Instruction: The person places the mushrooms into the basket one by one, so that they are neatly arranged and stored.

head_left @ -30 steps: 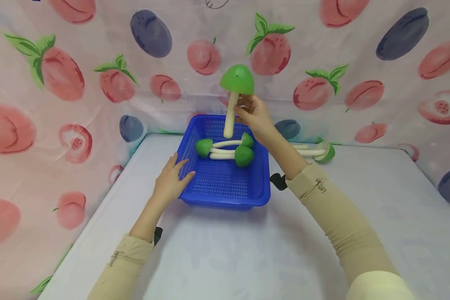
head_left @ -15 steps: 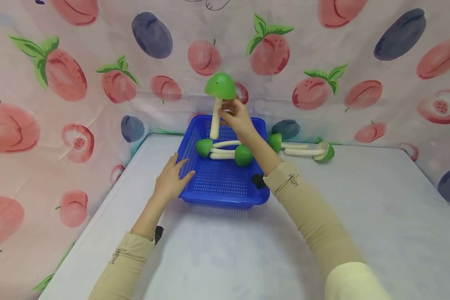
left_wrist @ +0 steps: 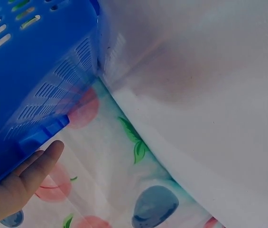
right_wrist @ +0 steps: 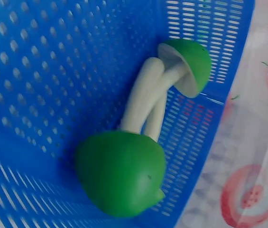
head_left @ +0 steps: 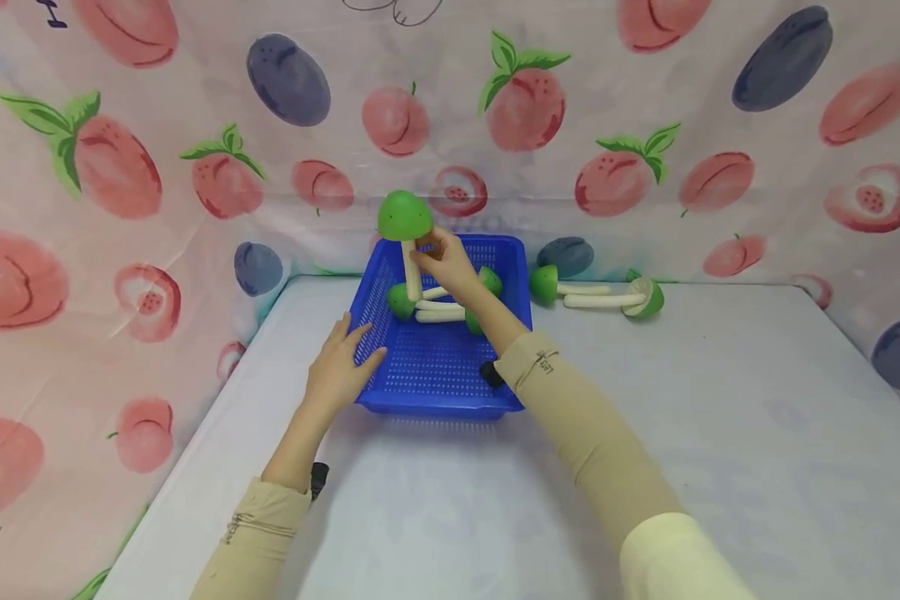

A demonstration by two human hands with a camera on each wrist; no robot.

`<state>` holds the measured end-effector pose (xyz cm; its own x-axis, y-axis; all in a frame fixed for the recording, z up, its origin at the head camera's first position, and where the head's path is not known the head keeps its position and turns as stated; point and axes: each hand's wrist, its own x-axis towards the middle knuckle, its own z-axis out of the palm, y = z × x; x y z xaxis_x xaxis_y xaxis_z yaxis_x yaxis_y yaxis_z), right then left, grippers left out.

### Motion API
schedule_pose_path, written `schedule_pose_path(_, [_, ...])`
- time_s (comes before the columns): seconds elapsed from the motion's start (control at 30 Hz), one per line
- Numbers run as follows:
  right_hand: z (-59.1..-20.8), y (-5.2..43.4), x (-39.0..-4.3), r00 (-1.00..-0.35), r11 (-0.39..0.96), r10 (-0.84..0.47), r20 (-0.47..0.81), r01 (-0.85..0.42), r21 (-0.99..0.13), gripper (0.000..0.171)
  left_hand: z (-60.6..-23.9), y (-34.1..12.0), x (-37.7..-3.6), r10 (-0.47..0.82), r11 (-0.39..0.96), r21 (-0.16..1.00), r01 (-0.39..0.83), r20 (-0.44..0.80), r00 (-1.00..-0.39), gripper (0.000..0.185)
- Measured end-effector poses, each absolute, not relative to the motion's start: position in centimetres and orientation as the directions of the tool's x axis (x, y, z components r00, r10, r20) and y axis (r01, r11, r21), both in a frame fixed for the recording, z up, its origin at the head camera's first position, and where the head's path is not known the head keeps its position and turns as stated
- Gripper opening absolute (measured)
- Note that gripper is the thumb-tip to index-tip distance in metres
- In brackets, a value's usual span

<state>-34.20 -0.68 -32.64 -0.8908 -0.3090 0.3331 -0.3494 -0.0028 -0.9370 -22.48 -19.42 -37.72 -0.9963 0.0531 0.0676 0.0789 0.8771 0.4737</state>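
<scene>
A toy mushroom (head_left: 405,218) with a green domed cap and pale stem is held over the basket by my right hand (head_left: 447,263), which pinches its stem. It hangs cap up, slightly tilted. Below lies a blue plastic basket (head_left: 441,407) with slotted walls. Several similar mushrooms (right_wrist: 119,173) rest inside it on their sides, partly covered by the held one in the head view. At the basket's left rim, my left hand (head_left: 335,372) rests with fingers spread. The left wrist view has its fingers (left_wrist: 43,166) along the rim's outer side.
Two more green-capped mushrooms (head_left: 600,301) lie on the white tabletop (head_left: 720,417), right of the basket near the back edge. Behind the table hangs a fruit-print cloth (head_left: 465,100), close to the basket's far side.
My right hand has carried the held mushroom leftward and lower over the basket. The mushrooms on the table, partly behind the arm before, now show fully. My left hand keeps its place.
</scene>
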Motion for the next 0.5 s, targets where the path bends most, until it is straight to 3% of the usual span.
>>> schedule_pose_path(0.2, [-33.7, -0.9, -34.5, -0.886, 0.158, -0.368, 0.283, -0.360, -0.920, 0.032, -37.6, -19.3, -22.5, 0.059, 0.878, 0.471, 0.082, 0.065, -0.996, 0.060])
schedule_pose_path(0.5, [-34.7, -1.7, -35.2, -0.817, 0.400, -0.542, 0.197, -0.456, -0.795, 0.034, -37.6, -19.6, -22.4, 0.053, 0.884, 0.460, 0.080, 0.072, -0.996, 0.060])
